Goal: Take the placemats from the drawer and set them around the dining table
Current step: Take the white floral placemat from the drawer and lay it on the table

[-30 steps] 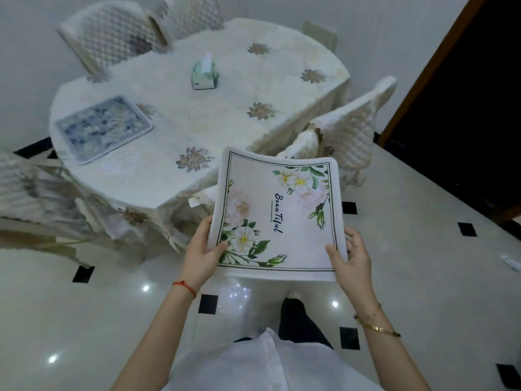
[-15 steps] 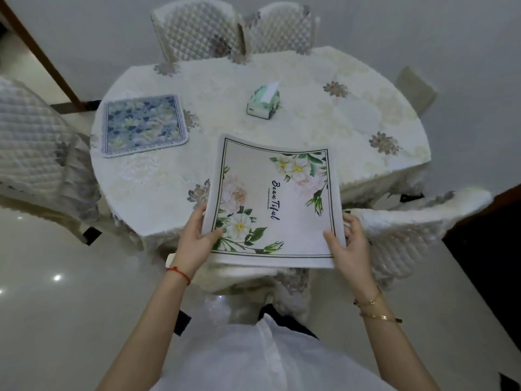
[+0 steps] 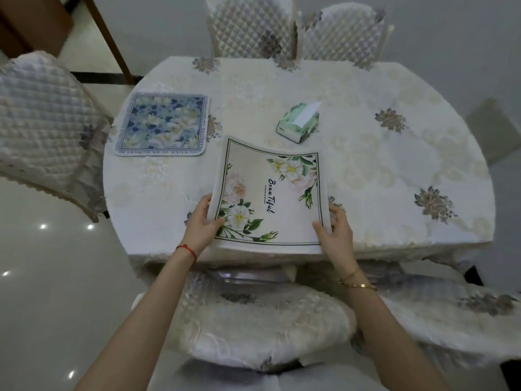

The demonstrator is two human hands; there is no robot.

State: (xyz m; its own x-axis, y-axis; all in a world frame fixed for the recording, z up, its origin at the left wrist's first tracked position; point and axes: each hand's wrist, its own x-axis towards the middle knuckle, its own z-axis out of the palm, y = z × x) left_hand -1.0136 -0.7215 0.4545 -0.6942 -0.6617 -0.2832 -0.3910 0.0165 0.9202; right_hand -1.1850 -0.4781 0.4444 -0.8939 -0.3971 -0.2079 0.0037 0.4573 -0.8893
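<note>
A white placemat [image 3: 270, 193] with green and white flowers and dark script hangs just over the near edge of the dining table [image 3: 380, 170], its far edge curling up. My left hand [image 3: 201, 224] grips its left edge, thumb on top. My right hand [image 3: 334, 231] grips its right edge the same way. A blue floral placemat [image 3: 163, 124] lies flat on the table's left side.
A green tissue box [image 3: 298, 122] stands near the table's middle. Quilted chairs ring the table: two at the far side [image 3: 251, 26], one at the left [image 3: 42, 114], and two cushioned seats [image 3: 253, 325] right in front of me. Glossy floor lies to the left.
I have walked up to the table, and the white placemat has come forward over the near edge of the tabletop. Both hands keep the same hold.
</note>
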